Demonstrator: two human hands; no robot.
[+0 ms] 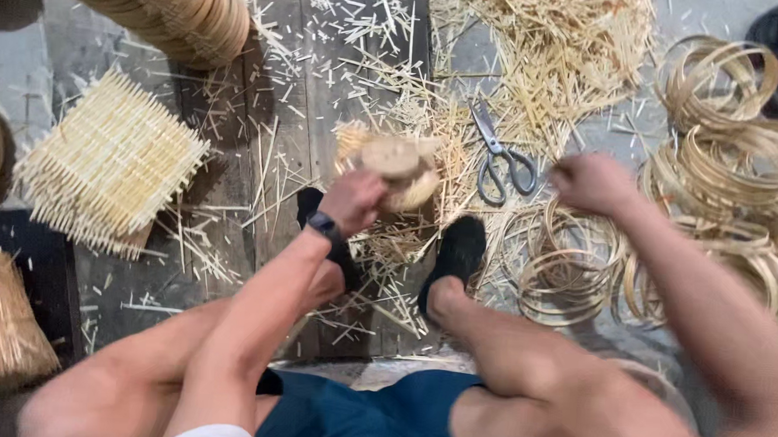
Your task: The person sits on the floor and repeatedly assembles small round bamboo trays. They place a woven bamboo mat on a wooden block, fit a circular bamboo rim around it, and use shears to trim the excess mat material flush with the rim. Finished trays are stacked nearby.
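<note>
My left hand [355,199] grips a small round woven bamboo piece [396,166], held above the floor between my feet. It is blurred, and a flat round wooden face shows on top. My right hand [593,182] is closed into a fist over the heap of thin bamboo rings [570,266] at the right; whether it holds a strip or ring I cannot tell. Grey-handled scissors [501,158] lie on the floor between the two hands.
A stack of square woven bamboo mats [107,162] sits at left. A leaning stack of round bamboo pieces [184,8] is at top left. Loose bamboo splints [562,51] cover the floor at top. More bamboo rings [742,146] pile at right. My black-socked feet [457,252] rest on wooden planks.
</note>
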